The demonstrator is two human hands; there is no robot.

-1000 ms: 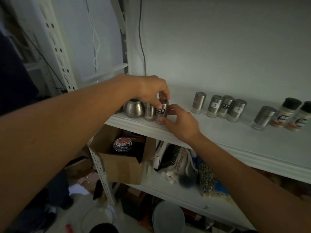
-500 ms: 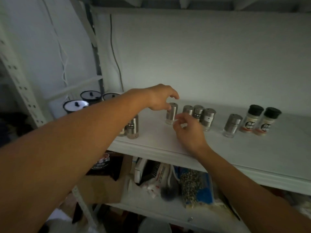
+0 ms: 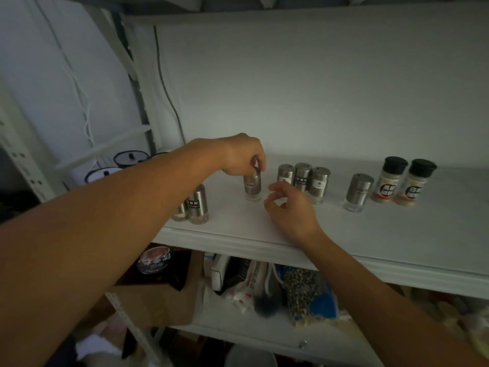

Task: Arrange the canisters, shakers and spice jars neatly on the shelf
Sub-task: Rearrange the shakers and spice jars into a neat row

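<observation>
far left, at the back of the white shelf (image 3: pixel 370 234): round white canisters with dark-rimmed lids and small knobs (image 3: pixel 131 158), partly hidden behind the left forearm. nearer the front edge, just right of that forearm: a pair of steel shakers with clear glass bases (image 3: pixel 197 203), side by side and touching, the right one bearing a dark label. left hand (image 3: pixel 242 154) reaching in from the lower left, fingers closed from above on the cap of a single steel shaker with a glass base (image 3: pixel 252 188), upright, base on or just above the shelf, hard to tell which. right hand (image 3: pixel 289 210) just right of that shaker and nearer the edge, wrist resting on the shelf, fingers loosely curled and parted, holding nothing, thumb and forefinger apart. behind the right hand: a cluster of three steel shakers with labels (image 3: pixel 303 178), packed close together. further right, standing alone: one steel shaker with a clear base (image 3: pixel 358 192). at the far right: two clear plastic spice jars with black caps and round dark labels (image 3: pixel 404 182), side by side, pale powder inside. below, on the lower shelf: a brown cardboard box (image 3: pixel 158 305) holding a dark round-labelled packet, then a heap of printed bags (image 3: pixel 277 287).
</observation>
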